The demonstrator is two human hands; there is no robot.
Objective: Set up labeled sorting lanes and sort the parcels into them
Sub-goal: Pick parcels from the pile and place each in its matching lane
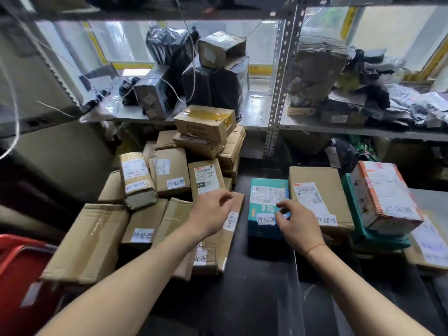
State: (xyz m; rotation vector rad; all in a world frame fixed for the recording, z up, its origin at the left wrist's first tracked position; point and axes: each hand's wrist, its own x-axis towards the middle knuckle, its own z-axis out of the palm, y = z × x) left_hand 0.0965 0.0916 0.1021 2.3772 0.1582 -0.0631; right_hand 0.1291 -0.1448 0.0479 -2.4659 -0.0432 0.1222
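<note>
Right hand (pixel 299 224) is down on the teal parcel (pixel 268 209), fingers curled at its white label (pixel 266 218). Left hand (pixel 209 212) hovers over the brown cartons (pixel 145 221), fingers loosely bent, holding nothing. The teal parcel sits between the cartons and a brown box (pixel 320 195).

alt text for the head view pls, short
A person's right hand touches the white label on a teal parcel, while the left hand hovers over a pile of brown cardboard boxes. Behind, metal shelving holds black-wrapped parcels.
</note>
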